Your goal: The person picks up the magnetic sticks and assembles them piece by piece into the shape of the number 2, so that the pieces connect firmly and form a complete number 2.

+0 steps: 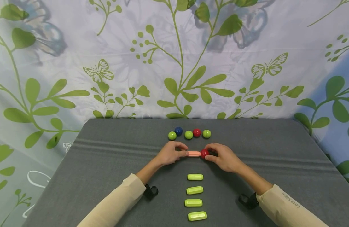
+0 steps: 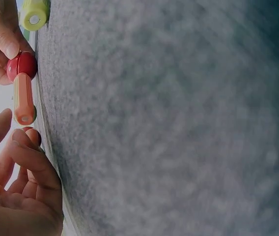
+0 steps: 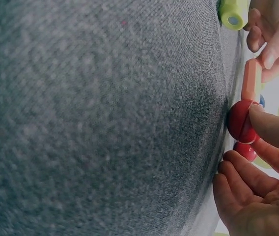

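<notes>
My right hand pinches a red ball between thumb and fingers. An orange ribbed rod meets this ball at one end and lies to its left. Beside the rod's free end is my left hand; in the left wrist view its thumb and fingers stand apart, with a gap before the rod's tip. The right wrist view shows my right thumb pressed on the red ball, the other fingers loosely bent below.
Beyond the hands, green balls, a blue ball and another red ball sit in a row. Several light-green rods lie in a column nearer me on the grey cloth-covered table. A patterned curtain hangs behind.
</notes>
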`<state>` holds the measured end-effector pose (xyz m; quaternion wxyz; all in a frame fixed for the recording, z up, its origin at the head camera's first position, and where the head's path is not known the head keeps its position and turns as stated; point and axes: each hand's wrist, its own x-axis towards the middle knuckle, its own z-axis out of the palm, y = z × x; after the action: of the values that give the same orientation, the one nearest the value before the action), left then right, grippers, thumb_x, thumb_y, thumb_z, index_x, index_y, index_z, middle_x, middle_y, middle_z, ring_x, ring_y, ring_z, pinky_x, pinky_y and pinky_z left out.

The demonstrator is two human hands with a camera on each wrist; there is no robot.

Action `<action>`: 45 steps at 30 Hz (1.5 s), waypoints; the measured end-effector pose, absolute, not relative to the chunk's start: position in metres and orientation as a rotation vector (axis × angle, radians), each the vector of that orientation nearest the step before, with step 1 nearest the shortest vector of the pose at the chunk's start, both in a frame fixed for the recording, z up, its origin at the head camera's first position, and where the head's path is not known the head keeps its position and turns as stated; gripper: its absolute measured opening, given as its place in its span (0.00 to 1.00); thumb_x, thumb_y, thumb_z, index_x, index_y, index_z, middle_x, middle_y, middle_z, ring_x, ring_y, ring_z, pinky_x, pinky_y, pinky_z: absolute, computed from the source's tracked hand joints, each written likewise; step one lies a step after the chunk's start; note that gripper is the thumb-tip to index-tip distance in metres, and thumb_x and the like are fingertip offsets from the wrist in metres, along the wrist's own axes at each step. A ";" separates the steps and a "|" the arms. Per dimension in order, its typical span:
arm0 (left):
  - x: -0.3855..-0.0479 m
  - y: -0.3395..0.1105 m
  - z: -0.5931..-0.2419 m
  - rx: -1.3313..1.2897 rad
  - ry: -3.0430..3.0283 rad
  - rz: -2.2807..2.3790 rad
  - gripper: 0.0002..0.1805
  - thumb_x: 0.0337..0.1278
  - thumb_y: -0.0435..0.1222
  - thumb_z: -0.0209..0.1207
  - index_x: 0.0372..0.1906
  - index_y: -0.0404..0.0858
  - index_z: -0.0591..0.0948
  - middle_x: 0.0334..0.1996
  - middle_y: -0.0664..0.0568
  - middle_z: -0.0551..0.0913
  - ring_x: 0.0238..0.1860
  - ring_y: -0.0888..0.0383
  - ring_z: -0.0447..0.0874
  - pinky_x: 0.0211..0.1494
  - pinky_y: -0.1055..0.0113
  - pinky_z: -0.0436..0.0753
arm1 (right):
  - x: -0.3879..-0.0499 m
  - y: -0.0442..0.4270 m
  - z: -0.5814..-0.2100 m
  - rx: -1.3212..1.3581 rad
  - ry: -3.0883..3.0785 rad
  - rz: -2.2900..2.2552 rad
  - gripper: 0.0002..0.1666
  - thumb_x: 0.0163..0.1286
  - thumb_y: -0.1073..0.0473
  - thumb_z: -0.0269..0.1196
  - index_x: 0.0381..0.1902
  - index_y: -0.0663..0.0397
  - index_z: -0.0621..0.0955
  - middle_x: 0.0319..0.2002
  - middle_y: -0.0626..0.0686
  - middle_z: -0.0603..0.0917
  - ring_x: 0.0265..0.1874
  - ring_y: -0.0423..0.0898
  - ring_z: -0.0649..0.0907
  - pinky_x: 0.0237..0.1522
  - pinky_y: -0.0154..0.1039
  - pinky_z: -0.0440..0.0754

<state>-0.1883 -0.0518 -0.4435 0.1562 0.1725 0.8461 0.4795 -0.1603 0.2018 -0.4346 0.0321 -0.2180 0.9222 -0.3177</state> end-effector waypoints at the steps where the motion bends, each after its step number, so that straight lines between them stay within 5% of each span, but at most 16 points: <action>1: -0.188 -0.053 -0.443 0.487 2.423 1.372 0.12 0.63 0.38 0.65 0.48 0.37 0.85 0.36 0.53 0.82 0.27 0.59 0.78 0.28 0.67 0.78 | -0.160 0.202 -0.435 -0.667 2.839 -0.977 0.13 0.66 0.61 0.68 0.47 0.56 0.83 0.42 0.50 0.82 0.42 0.49 0.80 0.46 0.51 0.76; 13: -0.207 -0.077 -0.426 0.346 2.470 1.545 0.16 0.66 0.39 0.63 0.53 0.34 0.83 0.35 0.50 0.82 0.26 0.50 0.78 0.23 0.66 0.74 | -0.159 0.201 -0.434 -0.652 2.837 -0.987 0.15 0.66 0.60 0.68 0.49 0.58 0.82 0.42 0.51 0.82 0.42 0.50 0.80 0.46 0.52 0.76; 21: -0.219 -0.085 -0.430 0.075 2.545 1.652 0.19 0.63 0.38 0.65 0.57 0.37 0.81 0.37 0.47 0.78 0.22 0.59 0.71 0.22 0.67 0.72 | -0.158 0.202 -0.434 -0.647 2.834 -1.000 0.15 0.66 0.60 0.68 0.50 0.58 0.82 0.42 0.51 0.82 0.41 0.50 0.80 0.45 0.51 0.76; 31: -0.225 -0.081 -0.436 -0.035 2.561 1.578 0.24 0.61 0.38 0.67 0.61 0.39 0.79 0.52 0.42 0.78 0.29 0.55 0.77 0.27 0.66 0.75 | -0.159 0.200 -0.433 -0.672 2.829 -1.014 0.15 0.66 0.61 0.68 0.49 0.58 0.82 0.42 0.51 0.82 0.41 0.51 0.80 0.46 0.51 0.76; 45: -0.226 -0.080 -0.440 -0.025 2.546 1.541 0.21 0.60 0.39 0.68 0.58 0.41 0.81 0.50 0.43 0.80 0.20 0.58 0.71 0.21 0.67 0.74 | -0.158 0.201 -0.434 -0.628 2.836 -1.003 0.15 0.66 0.60 0.68 0.49 0.57 0.82 0.42 0.51 0.82 0.42 0.50 0.80 0.46 0.51 0.76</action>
<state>-0.2256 -0.0802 -0.4400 0.0825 -0.0083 0.8526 0.5160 -0.1584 0.2009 -0.4342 0.0341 -0.2043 0.9223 -0.3262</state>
